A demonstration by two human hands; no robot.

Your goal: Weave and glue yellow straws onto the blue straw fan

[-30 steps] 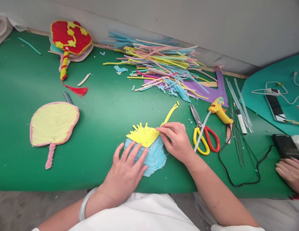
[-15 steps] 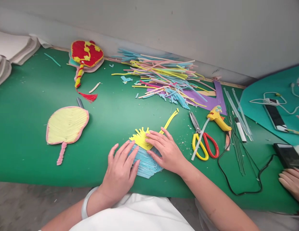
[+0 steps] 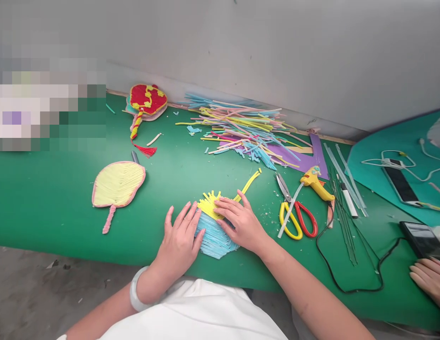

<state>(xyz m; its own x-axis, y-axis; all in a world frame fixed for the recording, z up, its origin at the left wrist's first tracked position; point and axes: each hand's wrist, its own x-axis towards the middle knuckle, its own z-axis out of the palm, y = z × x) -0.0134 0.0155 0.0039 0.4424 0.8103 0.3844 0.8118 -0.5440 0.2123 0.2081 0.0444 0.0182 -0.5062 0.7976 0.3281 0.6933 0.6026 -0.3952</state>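
A leaf-shaped fan of light-blue strips point(image 3: 214, 241) lies flat on the green table, its upper part covered by yellow strips point(image 3: 207, 204) with loose cut ends. A yellow stem point(image 3: 251, 183) sticks out to its upper right. At the fan's left edge rests my left hand point(image 3: 179, 238), fingers stretched out and apart. My right hand point(image 3: 243, 223) lies over the right side, its fingers spread across the yellow strips and hiding part of them. Neither hand has anything gripped.
Scissors point(image 3: 291, 210) and a yellow glue gun point(image 3: 316, 183) lie right of the fan. Behind is a heap of coloured strips point(image 3: 241, 125). Finished fans, one yellow point(image 3: 118, 184), one red point(image 3: 149, 98), lie left. Another person's hand point(image 3: 430, 278) is beside a black device point(image 3: 422, 240) at right.
The camera view has swung slightly left and up, so things at left sit further right in the picture. Both hands stay on the fan, with hardly any shift of the fingers.
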